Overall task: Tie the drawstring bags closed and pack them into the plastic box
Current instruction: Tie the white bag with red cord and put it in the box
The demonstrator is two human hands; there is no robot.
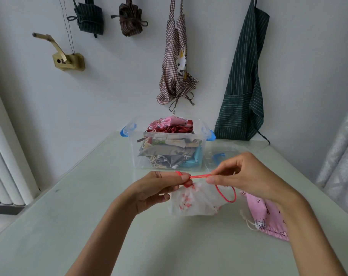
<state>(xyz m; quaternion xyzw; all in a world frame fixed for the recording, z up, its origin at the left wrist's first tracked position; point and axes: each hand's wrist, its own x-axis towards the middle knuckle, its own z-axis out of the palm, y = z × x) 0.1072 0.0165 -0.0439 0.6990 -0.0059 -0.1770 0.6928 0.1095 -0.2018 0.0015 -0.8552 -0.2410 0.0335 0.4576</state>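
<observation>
Two hands pulling a red drawstring taut above a white printed bag on a pale table.

Nearest, the left hand [159, 189] pinches the red drawstring [200, 176] at the gathered neck of the white bag [195, 200], fingers curled round the cord; the right hand [246, 176] pinches the same cord between thumb and forefinger, so that a short length runs straight between the two hands while a loose loop hangs below the right hand. The bag lies on the table [89, 216] beneath the hands. Just to its right lies a pink drawstring bag [266, 216], partly hidden by the right forearm. Farther back stands the clear plastic box [169, 144] with blue latches, heaped with fabric bags; its lid [221, 156] lies just beside it. Aprons [242, 80] hang on the wall behind.
</observation>
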